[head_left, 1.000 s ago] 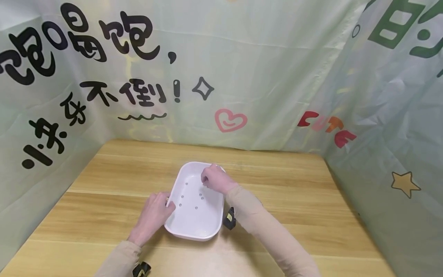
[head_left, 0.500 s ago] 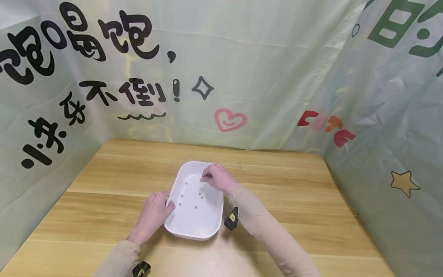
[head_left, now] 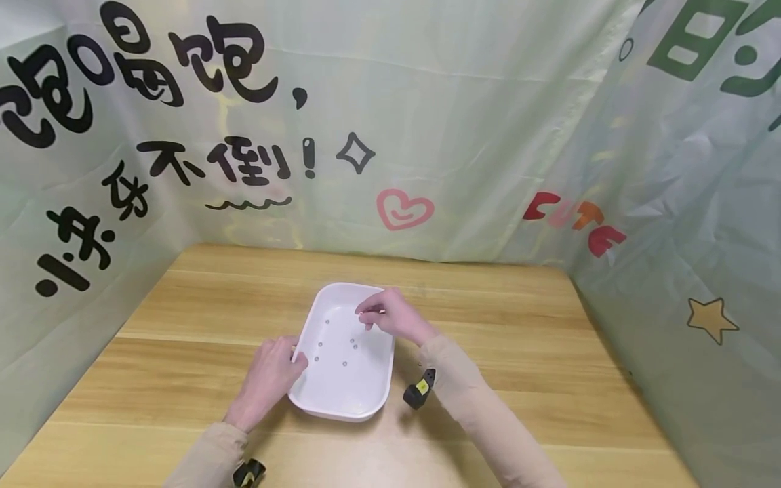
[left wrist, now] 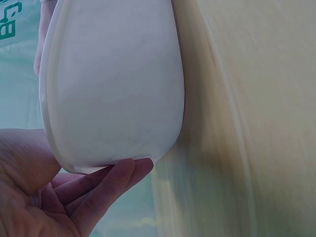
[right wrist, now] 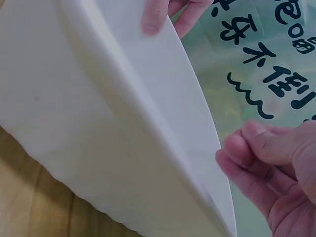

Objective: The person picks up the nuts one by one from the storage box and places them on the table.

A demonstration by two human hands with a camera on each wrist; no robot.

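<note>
On my head feed, the white tub (head_left: 342, 396) sits mid-frame, a little low, on the desk (head_left: 518, 325); the left hand (head_left: 268, 373) has its left rim clamped between thumb and fingers, while the right hand (head_left: 399, 317) hangs over its upper right corner. I count six small round spots (head_left: 344, 364) scattered on its floor — loose pieces or holes, I can't tell. I'd judge the steadying done and the finger work partway; if the spots are loose pieces, those six remain in the tub. On the left wrist feed, the tub's outer wall fills the upper middle, its inside out of sight; fingertips press that wall, and the tub's top is cut off. On the right wrist feed, the right hand is at lower right, fingers curled, thumb tip and fingertips close together; I can't tell whether they pinch anything. The spots don't show there, and the left hand is cropped at the top edge.
</note>
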